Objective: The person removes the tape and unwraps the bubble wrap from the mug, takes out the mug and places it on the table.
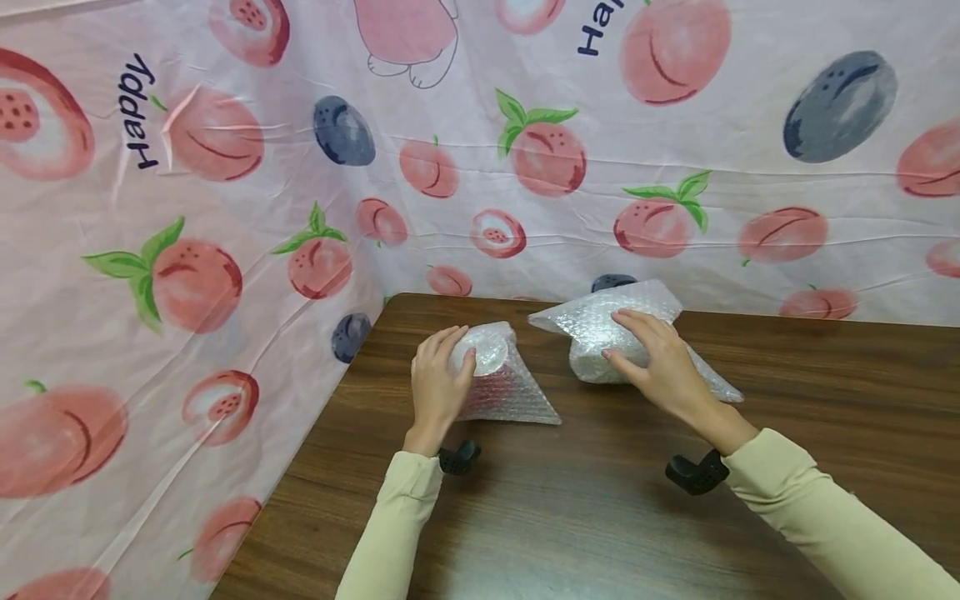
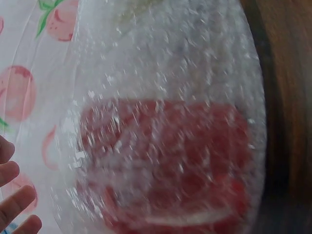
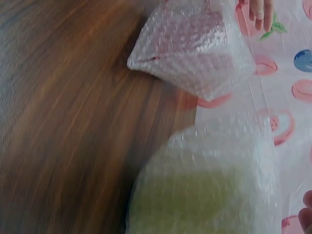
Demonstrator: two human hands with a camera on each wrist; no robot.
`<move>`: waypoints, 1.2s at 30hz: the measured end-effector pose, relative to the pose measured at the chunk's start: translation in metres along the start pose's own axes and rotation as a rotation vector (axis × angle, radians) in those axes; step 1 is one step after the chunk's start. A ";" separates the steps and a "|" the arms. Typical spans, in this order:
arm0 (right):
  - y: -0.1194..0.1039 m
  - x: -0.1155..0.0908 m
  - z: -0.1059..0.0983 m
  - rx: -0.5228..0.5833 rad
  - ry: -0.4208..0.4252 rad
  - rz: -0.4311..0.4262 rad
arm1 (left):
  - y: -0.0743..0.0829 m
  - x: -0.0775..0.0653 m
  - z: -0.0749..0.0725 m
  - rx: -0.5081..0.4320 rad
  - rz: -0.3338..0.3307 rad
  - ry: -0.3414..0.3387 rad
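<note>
The left grip (image 1: 437,375), loosely spread, had the red bubble-wrapped bundle (image 1: 501,385) just to its right, tail flaring nearer the person; the right grip (image 1: 663,364), also slack, had the second bundle (image 1: 588,340) leftward, contact hard to judge.

The left package (image 1: 497,387) and right package (image 1: 588,332) lie on the table (image 1: 570,508), before a cloth (image 1: 457,108).

L hand (image 1: 437,377): fingers (image 1: 435,343) fwd, slightly bent, thumb (image 1: 468,363) to R of them, wrist (image 1: 424,438) behind. R hand (image 1: 666,367): fingers fwd-L, thumb spread apart, nearer than fingers.
</note>
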State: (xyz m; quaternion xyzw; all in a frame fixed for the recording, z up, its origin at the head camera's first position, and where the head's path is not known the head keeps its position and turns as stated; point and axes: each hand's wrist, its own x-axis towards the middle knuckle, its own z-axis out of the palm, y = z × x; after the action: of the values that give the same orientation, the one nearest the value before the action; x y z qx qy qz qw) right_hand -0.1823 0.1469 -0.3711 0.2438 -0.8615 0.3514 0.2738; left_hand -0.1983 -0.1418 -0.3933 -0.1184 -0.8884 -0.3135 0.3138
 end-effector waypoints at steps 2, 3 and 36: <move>-0.003 0.000 0.003 0.021 -0.002 -0.003 | -0.003 -0.002 -0.001 -0.008 -0.015 0.012; -0.004 0.000 0.005 0.034 -0.005 -0.006 | -0.004 -0.002 -0.001 -0.014 -0.021 0.018; -0.044 0.004 0.074 0.088 -0.203 -0.066 | -0.027 -0.017 -0.007 -0.175 -0.121 -0.063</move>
State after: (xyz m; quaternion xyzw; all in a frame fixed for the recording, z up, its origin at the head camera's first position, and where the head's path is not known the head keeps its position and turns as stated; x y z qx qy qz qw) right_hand -0.1805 0.0637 -0.3922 0.3182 -0.8601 0.3530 0.1855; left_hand -0.1930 -0.1669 -0.4127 -0.1013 -0.8724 -0.4047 0.2547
